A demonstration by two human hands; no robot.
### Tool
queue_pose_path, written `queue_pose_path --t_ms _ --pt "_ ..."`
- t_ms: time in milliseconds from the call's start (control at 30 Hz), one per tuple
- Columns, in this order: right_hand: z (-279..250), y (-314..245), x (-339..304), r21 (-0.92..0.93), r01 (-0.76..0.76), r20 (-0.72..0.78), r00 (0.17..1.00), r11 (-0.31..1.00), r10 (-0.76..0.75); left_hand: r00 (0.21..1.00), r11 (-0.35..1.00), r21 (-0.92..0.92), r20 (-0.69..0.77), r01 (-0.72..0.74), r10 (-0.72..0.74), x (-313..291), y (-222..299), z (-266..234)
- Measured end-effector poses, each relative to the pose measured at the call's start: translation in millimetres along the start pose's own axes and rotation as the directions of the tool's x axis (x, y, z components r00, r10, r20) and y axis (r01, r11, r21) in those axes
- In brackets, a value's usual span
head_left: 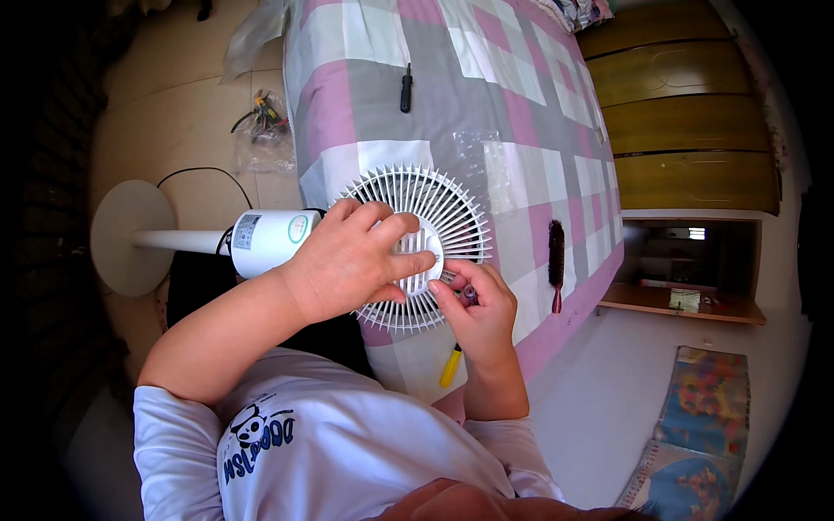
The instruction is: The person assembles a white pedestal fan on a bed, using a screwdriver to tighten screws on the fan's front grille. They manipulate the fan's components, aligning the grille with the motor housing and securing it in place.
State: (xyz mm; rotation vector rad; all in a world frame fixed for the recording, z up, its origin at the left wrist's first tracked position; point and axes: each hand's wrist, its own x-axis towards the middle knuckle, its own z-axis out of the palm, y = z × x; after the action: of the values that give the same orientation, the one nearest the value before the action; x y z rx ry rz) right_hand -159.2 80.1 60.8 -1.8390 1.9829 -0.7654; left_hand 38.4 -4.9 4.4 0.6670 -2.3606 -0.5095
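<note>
A white fan lies on its side with its round ribbed grille point(465, 208) facing up at the edge of the bed. My left hand point(352, 260) rests over the left part of the grille, its fingers bent onto the ribs and one fingertip on the pale hub cap point(430, 243). At the lower right rim of that cap, my right hand point(482, 313) pinches with thumb and fingers. A small purplish-grey thing point(469, 295) shows among its fingers, too hidden to name. The fan's white motor housing point(274, 240) and pole point(182, 241) run left to a round base point(130, 234).
On the checked bedspread point(373, 104) lie a black screwdriver point(406, 91), a yellow-handled tool point(450, 366), a clear plastic bag point(482, 156) and a dark brush point(556, 265). Another bag with coloured items point(265, 117) lies on the floor. Wooden drawers point(678, 122) stand at right.
</note>
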Motion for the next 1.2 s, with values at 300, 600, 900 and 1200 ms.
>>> queue_pose_path --t_ms 300,600,900,1200 --pt "4.5 12.1 -3.3 0.034 0.111 -0.053 0.993 0.993 -0.109 0.999 0.998 0.053 -0.032 -0.035 0.037 1.7 0.5 -2.1" --pt "4.3 14.6 -3.4 0.046 0.135 -0.056 0.99 0.99 -0.133 0.999 0.994 0.099 -0.019 -0.046 0.048 3.3 3.8 -2.7" --pt "4.8 13.9 -4.3 0.1 0.101 -0.043 0.994 0.99 -0.097 0.999 0.999 0.026 0.022 -0.024 0.024 0.3 4.1 -3.1" --pt "-6.4 8.4 -5.0 0.295 -0.042 -0.037 0.998 0.954 0.055 0.999 0.998 0.046 -0.011 -0.046 0.047 -2.1 1.8 0.4"
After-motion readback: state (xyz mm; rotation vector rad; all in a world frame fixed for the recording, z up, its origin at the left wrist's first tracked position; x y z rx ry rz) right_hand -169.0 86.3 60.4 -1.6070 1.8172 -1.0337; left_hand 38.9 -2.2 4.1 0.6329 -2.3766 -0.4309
